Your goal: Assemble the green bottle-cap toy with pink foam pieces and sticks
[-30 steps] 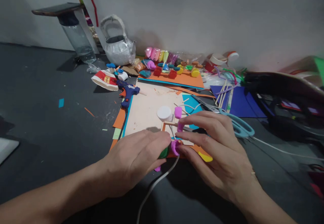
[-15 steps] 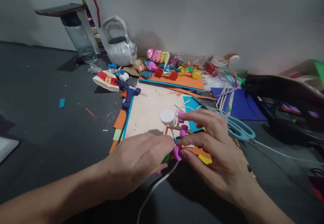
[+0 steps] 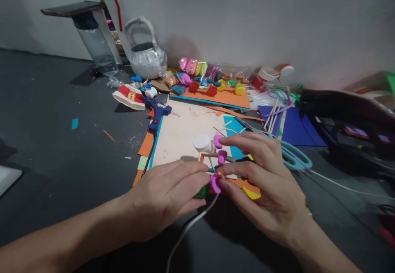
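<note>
My left hand (image 3: 175,197) is closed round the near left side of a small craft model made of thin wooden sticks (image 3: 210,154) and coloured clay, and a green piece (image 3: 202,192) shows under its fingers. With thumb and fingertips my right hand (image 3: 262,182) pinches a curved pink clay piece (image 3: 215,183) at the model's near end. Its raised forefinger touches a pink clay piece (image 3: 217,141) at the far end, and another pink clay piece (image 3: 222,157) sits between. Beside the model stands a white round lid or jar (image 3: 202,142). The fingers hide much of the model.
A blue glue gun (image 3: 157,114) lies left of the pale board (image 3: 185,129). Scissors (image 3: 294,156) and a white cable (image 3: 191,223) lie close to my hands. Behind are clay models on an orange board (image 3: 225,97), a kettle (image 3: 148,61) and a leaning bottle (image 3: 95,45).
My left fingers have shifted slightly, uncovering more of the curved pink piece and the green piece. The model has moved a little to the left. My right hand keeps its pinch.
</note>
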Demonstrator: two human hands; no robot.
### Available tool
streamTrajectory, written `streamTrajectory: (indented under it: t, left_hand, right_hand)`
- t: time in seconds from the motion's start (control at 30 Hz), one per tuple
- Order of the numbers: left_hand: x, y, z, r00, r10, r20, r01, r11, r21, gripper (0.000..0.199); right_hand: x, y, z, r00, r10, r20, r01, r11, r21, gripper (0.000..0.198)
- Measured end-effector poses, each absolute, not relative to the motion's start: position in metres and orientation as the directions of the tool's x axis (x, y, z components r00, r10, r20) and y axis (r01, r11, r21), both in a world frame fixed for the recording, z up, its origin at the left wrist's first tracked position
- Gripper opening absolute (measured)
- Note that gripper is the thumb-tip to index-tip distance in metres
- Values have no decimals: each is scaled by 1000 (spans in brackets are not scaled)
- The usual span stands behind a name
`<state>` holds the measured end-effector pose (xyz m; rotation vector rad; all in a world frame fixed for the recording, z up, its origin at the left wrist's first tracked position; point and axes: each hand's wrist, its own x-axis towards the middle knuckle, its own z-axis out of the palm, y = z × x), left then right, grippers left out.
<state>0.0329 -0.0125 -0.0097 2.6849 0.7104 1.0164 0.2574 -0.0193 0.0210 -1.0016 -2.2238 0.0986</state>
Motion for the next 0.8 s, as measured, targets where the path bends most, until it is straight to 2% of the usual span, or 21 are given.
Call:
streamTrajectory:
  t: [0.6,0.8]
  left_hand:
    - [33,-12,-13,668,496,555,350,-868,354,33]
    - [33,-11,-13,677,492,547,342,-869,358,33]
  right_hand:
    - [256,-20,21,-488,685,541,635,704,-318,15]
    - [256,-21,21,-471,723,507,632,677,-378,16]
